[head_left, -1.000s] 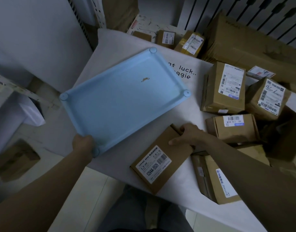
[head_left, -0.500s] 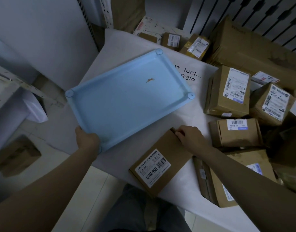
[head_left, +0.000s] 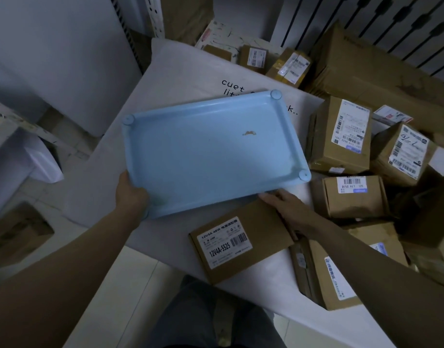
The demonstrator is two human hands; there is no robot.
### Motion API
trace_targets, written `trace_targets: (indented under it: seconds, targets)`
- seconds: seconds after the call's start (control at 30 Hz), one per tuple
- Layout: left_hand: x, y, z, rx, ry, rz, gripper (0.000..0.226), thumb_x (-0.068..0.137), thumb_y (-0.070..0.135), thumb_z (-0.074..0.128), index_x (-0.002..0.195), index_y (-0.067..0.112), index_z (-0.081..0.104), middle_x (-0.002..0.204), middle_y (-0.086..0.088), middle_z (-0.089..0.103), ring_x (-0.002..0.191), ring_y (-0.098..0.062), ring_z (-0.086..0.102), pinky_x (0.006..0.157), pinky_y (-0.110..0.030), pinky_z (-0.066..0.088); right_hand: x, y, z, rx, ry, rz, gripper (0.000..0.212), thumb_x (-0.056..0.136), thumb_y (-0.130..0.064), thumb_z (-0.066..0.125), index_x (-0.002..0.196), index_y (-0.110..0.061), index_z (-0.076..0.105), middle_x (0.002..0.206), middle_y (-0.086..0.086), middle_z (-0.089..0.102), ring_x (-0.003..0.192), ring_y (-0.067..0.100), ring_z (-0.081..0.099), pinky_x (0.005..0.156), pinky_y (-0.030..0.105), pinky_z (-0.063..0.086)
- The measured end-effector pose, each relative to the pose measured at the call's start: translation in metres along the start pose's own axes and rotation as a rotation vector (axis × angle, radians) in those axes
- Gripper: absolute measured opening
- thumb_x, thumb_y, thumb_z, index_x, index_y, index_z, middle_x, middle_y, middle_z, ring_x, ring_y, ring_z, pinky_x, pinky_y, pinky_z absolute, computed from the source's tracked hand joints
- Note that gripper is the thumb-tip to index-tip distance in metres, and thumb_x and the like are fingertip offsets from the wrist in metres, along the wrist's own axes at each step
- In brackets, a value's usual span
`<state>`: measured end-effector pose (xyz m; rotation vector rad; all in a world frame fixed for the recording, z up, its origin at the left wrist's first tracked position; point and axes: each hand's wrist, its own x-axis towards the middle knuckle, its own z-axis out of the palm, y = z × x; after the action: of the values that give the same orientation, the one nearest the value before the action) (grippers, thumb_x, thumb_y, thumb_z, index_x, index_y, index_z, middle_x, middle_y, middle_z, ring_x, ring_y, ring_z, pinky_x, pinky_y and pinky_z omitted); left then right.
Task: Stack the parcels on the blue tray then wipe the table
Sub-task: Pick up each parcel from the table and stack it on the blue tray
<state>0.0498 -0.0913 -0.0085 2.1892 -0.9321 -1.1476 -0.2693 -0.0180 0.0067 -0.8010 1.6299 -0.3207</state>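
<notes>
The blue tray (head_left: 203, 151) lies on the white-covered table (head_left: 180, 71), empty except for a small brown scrap. My left hand (head_left: 131, 190) grips its near left corner. A flat brown parcel with a white label (head_left: 237, 243) lies just in front of the tray at the table's near edge. My right hand (head_left: 282, 203) rests on that parcel's far right corner, fingers touching the tray's near rim. Several more brown parcels sit to the right: a tall one (head_left: 341, 136), a tilted one (head_left: 404, 153), a small one (head_left: 354, 195) and a long one (head_left: 326, 270).
A large cardboard box (head_left: 381, 69) stands at the back right before a dark railing. Small parcels (head_left: 290, 65) line the table's far edge. A carton (head_left: 17, 232) sits on the tiled floor at left. White panels rise at the left.
My left hand has swung the tray clockwise and shifted it right, toward the parcels. My right hand has stayed on the flat parcel's corner and now touches the tray's rim.
</notes>
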Motion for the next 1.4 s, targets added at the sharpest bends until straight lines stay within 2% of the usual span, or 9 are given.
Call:
trace_targets:
  seconds: [0.27,0.43,0.6,0.8,0.93,1.03,1.23,1.3,1.4]
  targets:
    - [0.038,0.011,-0.023,0.141,-0.092,-0.018,0.075,0.085,-0.012,0.044,0.153,0.017,0.029,0.154,-0.016,0.034,0.138,-0.041,0.034,0.110,-0.050,0.036,-0.048,-0.025,-0.033,0.229,0.057,-0.092,0.022,0.087,-0.032,0.071,0.103,-0.017,0.073,0.093,0.003,0.078,0.085,0.017,0.073,0.068,0.025,0.059]
    - [0.053,0.020,-0.040,0.292,-0.227,0.101,0.071,0.087,-0.010,0.049,0.152,0.017,0.033,0.150,-0.017,0.042,0.134,-0.040,0.041,0.110,-0.049,0.035,-0.067,-0.007,-0.066,0.484,0.268,-0.045,0.071,0.066,-0.061,0.080,0.117,-0.012,0.069,0.113,0.015,0.074,0.103,0.030,0.070,0.091,0.049,0.051]
    - [0.050,0.037,-0.025,0.339,-0.303,0.190,0.068,0.088,-0.011,0.046,0.151,0.013,0.034,0.147,-0.019,0.045,0.131,-0.039,0.044,0.106,-0.044,0.036,-0.068,0.000,-0.064,0.703,0.432,-0.100,0.060,0.071,-0.050,0.073,0.119,-0.014,0.069,0.114,0.007,0.075,0.100,0.018,0.072,0.079,0.036,0.060]
    - [0.047,0.039,-0.019,0.339,-0.351,0.240,0.082,0.067,0.018,0.040,0.149,0.010,0.036,0.147,-0.016,0.044,0.135,-0.036,0.040,0.109,-0.044,0.032,-0.052,0.006,-0.048,0.838,0.548,-0.027,0.049,0.075,-0.048,0.077,0.110,-0.014,0.072,0.111,0.008,0.076,0.106,0.023,0.071,0.092,0.044,0.055]
    - [0.052,0.033,-0.015,0.365,-0.370,0.277,0.057,0.094,0.006,0.037,0.150,0.012,0.031,0.151,-0.015,0.039,0.138,-0.036,0.036,0.113,-0.048,0.028,-0.043,0.004,-0.031,0.843,0.550,0.008,0.042,0.077,-0.047,0.077,0.105,-0.016,0.071,0.102,0.004,0.078,0.100,0.023,0.072,0.091,0.048,0.056]
    - [0.056,0.025,-0.014,0.384,-0.379,0.297,0.057,0.095,0.013,0.040,0.150,0.013,0.028,0.150,-0.018,0.038,0.136,-0.039,0.037,0.110,-0.049,0.029,-0.038,0.001,-0.021,0.856,0.537,0.011,0.066,0.059,-0.056,0.086,0.111,-0.016,0.072,0.107,0.005,0.077,0.103,0.025,0.072,0.095,0.053,0.054]
    - [0.047,0.033,-0.008,0.564,-0.014,0.266,0.074,0.089,0.015,0.059,0.153,0.013,0.023,0.145,-0.024,0.032,0.131,-0.042,0.033,0.109,-0.049,0.027,-0.035,-0.008,-0.007,0.882,0.544,-0.022,0.078,0.056,-0.055,0.084,0.119,-0.012,0.069,0.114,0.006,0.075,0.107,0.022,0.070,0.094,0.045,0.055]
    - [0.026,0.038,-0.001,0.397,0.025,0.330,0.072,0.089,0.015,0.065,0.151,0.010,0.029,0.140,-0.023,0.037,0.127,-0.041,0.038,0.107,-0.048,0.031,-0.038,-0.011,-0.003,0.889,0.542,-0.045,0.085,0.053,-0.058,0.086,0.122,-0.011,0.067,0.115,0.006,0.075,0.109,0.022,0.070,0.094,0.045,0.055]
    - [-0.021,0.045,0.015,0.024,-0.235,0.228,0.064,0.091,0.021,0.067,0.146,0.012,0.036,0.133,-0.014,0.047,0.113,-0.029,0.054,0.094,-0.039,0.045,-0.044,-0.016,0.003,0.918,0.547,-0.054,0.065,0.068,-0.051,0.082,0.118,-0.012,0.068,0.112,0.005,0.075,0.106,0.021,0.070,0.094,0.043,0.055]
